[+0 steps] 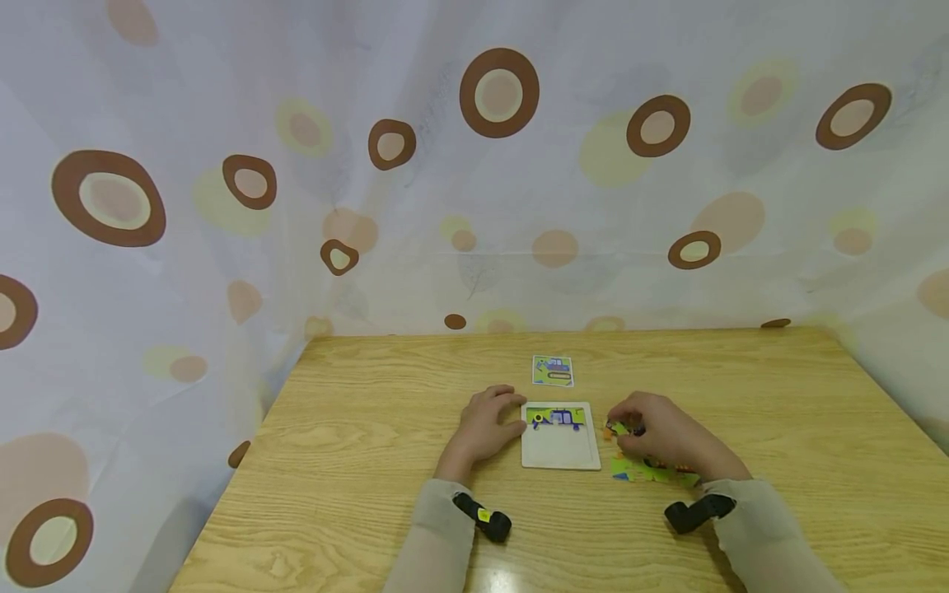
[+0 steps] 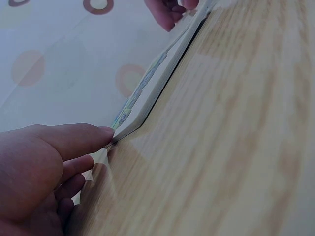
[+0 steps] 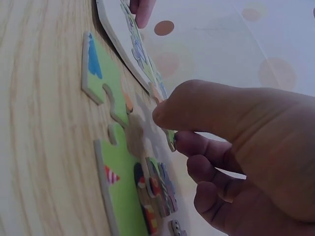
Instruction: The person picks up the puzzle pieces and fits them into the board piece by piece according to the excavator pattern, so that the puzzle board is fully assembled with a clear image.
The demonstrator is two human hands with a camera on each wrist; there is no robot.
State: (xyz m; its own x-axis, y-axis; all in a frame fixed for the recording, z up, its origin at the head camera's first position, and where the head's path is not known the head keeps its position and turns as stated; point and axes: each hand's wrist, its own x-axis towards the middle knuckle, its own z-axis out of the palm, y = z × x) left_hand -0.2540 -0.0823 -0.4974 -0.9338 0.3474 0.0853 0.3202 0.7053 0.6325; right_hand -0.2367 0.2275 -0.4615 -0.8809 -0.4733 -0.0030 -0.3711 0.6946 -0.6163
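The head view, farthest off, looks forward and down at the tray (image 1: 558, 451) from above the bench (image 1: 348, 461). Low and close, the left wrist view looks from the tray's left, the right one from its right across puzzle pieces (image 3: 118, 184); all share the tray.

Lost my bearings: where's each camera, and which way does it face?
Head: on the head, facing forward and down at white tray; left hand, right hand, sleeves show.
Left wrist: on left wrist, facing tray edge; left hand, right fingers show.
Right wrist: on right wrist, facing puzzle pieces; right hand, left fingers show.
Both wrist views share the tray.
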